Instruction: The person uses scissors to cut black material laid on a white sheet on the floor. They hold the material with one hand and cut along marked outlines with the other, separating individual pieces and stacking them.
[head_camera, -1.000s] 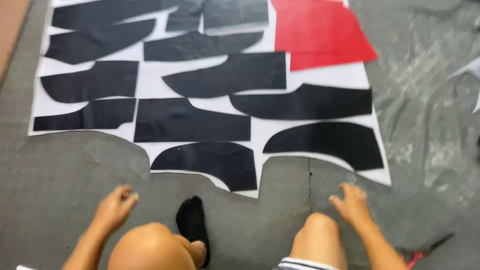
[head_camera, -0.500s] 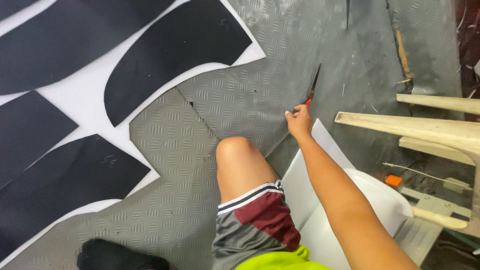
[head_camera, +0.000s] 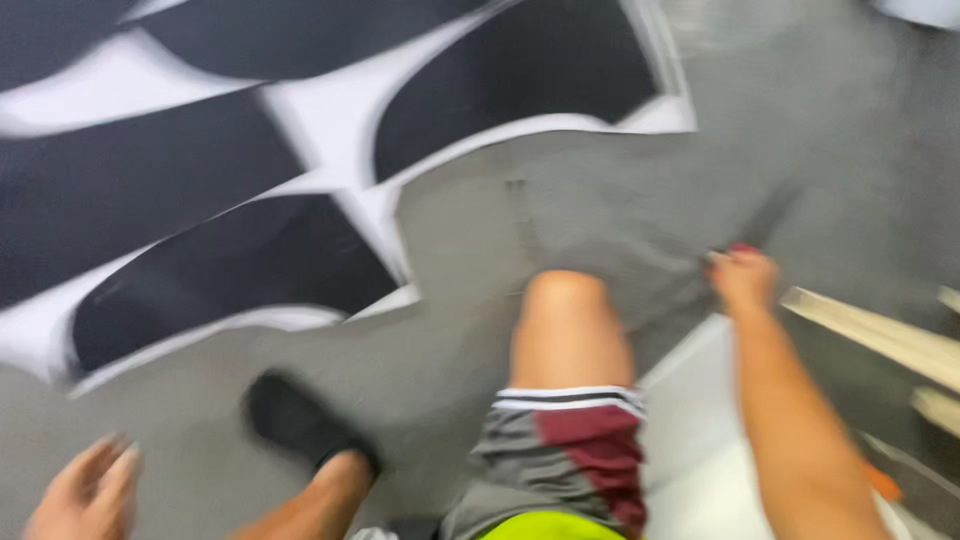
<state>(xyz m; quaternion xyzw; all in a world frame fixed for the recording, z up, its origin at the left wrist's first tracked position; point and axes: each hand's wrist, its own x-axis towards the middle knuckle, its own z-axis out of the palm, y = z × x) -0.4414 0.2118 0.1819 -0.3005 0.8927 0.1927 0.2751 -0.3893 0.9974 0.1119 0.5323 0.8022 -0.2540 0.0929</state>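
Reaching right hand (head_camera: 742, 278) forward (fingers curled).

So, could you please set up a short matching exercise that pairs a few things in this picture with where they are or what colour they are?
Things:
1. right hand
2. left hand
3. sock
4. sheet

Descriptions:
A. bottom-left corner of the view, fingers apart, over the grey floor
B. black, on the foot near the bottom centre
C. closed on something with a red end, just right of the knee
D. white with large black shapes, spread across the upper left

Pairs: 1-C, 2-A, 3-B, 4-D
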